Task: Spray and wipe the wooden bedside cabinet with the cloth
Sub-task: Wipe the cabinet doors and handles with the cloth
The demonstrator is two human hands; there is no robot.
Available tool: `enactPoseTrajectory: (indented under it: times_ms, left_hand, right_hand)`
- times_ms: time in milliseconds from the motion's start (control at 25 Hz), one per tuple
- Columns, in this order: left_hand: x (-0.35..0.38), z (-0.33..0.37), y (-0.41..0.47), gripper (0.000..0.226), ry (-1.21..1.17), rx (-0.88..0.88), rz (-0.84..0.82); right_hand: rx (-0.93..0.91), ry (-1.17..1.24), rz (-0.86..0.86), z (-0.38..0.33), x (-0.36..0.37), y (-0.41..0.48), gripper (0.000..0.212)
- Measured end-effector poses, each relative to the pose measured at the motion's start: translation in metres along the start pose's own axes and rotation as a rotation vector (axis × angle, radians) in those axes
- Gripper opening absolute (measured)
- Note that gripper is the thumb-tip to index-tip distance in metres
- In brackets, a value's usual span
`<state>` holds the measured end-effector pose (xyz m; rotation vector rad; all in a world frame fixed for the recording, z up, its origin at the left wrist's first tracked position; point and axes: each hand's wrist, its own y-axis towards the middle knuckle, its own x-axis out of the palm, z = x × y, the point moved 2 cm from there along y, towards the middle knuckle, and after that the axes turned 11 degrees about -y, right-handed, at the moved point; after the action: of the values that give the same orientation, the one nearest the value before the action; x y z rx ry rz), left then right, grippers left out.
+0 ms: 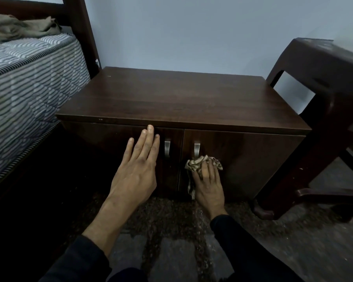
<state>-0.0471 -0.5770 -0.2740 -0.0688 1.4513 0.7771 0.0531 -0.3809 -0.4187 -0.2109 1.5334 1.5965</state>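
Right hand (pixel 209 186) flat, pressing crumpled beige patterned cloth (pixel 200 162) against right door of dark brown wooden bedside cabinet (pixel 171 98), just below silver handle (pixel 196 150). Left hand (pixel 138 165) spread wide, empty, fingers against left door. Cabinet sits between striped mattress (pixel 29 82) and dark chair (pixel 324 88).

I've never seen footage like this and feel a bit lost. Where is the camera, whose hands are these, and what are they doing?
The single picture comes from a camera worn on a person's head, looking down at their own hands. The right hand presses a patterned cloth against the right door of a dark wooden cabinet, just below its metal handle. The left hand lies flat and empty on the left door. Nothing sits on the cabinet top. A bed stands left, a dark chair right.
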Motion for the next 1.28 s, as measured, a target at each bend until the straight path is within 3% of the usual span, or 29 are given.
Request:
enactPoseTrajectory:
  times_ms: [80, 160, 240, 320, 480, 600, 720, 880, 1040, 1160, 1240, 1280]
  left_hand:
    - [0.004, -0.001, 0.0, 0.076, 0.007, 0.031, -0.021]
    - [0.01, -0.005, -0.002, 0.076, 0.028, 0.042, -0.035]
    - [0.013, -0.005, -0.002, 0.075, 0.038, 0.029, -0.041]
    - [0.018, -0.004, -0.001, 0.075, 0.037, 0.023, -0.04]
    - [0.022, -0.004, -0.001, 0.075, 0.032, 0.026, -0.026]
    - [0.019, -0.007, -0.002, 0.075, 0.036, 0.032, -0.032]
    - [0.021, -0.007, 0.0, 0.076, 0.022, 0.031, -0.029]
    - [0.025, -0.005, -0.002, 0.078, 0.024, 0.012, -0.058]
    - [0.022, -0.006, 0.0, 0.077, 0.036, 0.03, -0.051]
    - [0.022, -0.002, -0.001, 0.079, 0.033, -0.004, -0.056]
    - [0.021, 0.0, -0.001, 0.08, 0.026, -0.017, -0.061]
    - [0.02, 0.0, -0.001, 0.08, 0.025, -0.013, -0.061]
  right_hand:
    - [0.0, 0.005, -0.021, 0.009, -0.003, -0.003, 0.04]
    - [0.161, 0.048, 0.077, 0.017, -0.02, 0.018, 0.032]
    - [0.357, 0.263, 0.175, 0.028, -0.04, 0.057, 0.056]
    - [0.25, 0.312, 0.243, 0.034, -0.05, 0.082, 0.069]
    - [-0.181, 0.012, 0.263, 0.049, -0.031, 0.063, 0.033]
    - [-0.106, -0.058, 0.237, 0.058, -0.028, 0.05, 0.034]
    - [-0.008, 0.116, 0.264, 0.043, -0.048, 0.078, 0.039]
    - [-0.515, 0.086, 0.255, 0.038, -0.043, 0.08, 0.026]
    - [-0.84, -0.119, 0.333, 0.052, -0.038, 0.094, 0.018]
    - [-1.163, -0.163, 0.245, 0.044, -0.05, 0.099, 0.022]
    - [-1.273, -0.193, 0.197, 0.05, -0.064, 0.11, 0.031]
    - [-1.218, -0.187, 0.219, 0.054, -0.071, 0.118, 0.035]
